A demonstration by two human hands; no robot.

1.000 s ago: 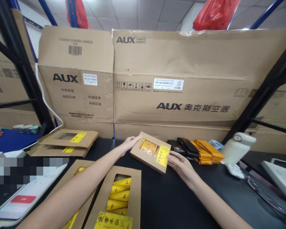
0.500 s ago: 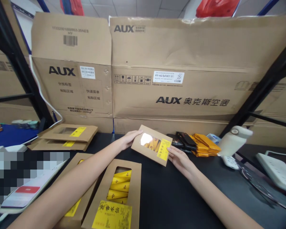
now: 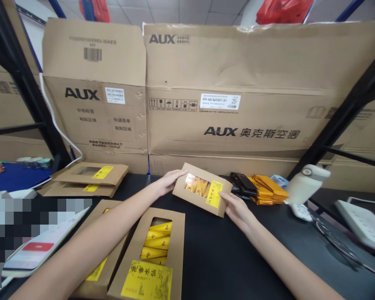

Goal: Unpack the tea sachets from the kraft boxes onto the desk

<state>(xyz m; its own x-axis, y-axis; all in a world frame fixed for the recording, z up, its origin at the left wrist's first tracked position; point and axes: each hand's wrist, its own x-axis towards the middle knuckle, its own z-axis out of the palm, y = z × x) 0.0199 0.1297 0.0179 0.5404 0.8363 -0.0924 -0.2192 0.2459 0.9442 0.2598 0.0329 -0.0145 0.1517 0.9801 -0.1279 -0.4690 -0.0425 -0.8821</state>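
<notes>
Between both hands is a small brown cardboard box [image 3: 187, 195] with a clear window and a yellow label; yellow-orange packets with red print show through the window. My left hand [image 3: 172, 181] grips its left end, fingers partly hidden behind it. At the right end my right hand [image 3: 236, 205] holds the box, thumb by the label. Closer to me lies a larger windowed box [image 3: 178, 246] of yellow packets, its yellow label toward me. Another such box [image 3: 114, 246] lies left of it, partly covered by my left forearm.
Two flat windowed cartons [image 3: 118, 171] lie stacked at the back left. Black pouches [image 3: 243, 185] and orange pouches [image 3: 268, 189] sit right of the held box. A bottle [image 3: 309, 183], glasses [image 3: 340, 243], a power strip [image 3: 362, 225] and a phone [image 3: 46, 237] flank the work area. Large AUX cartons [image 3: 256, 62] stand behind.
The held box has tilted slightly, so its near right side shows more and the window glare has shrunk, revealing more packets. Both hands keep their hold on it.
</notes>
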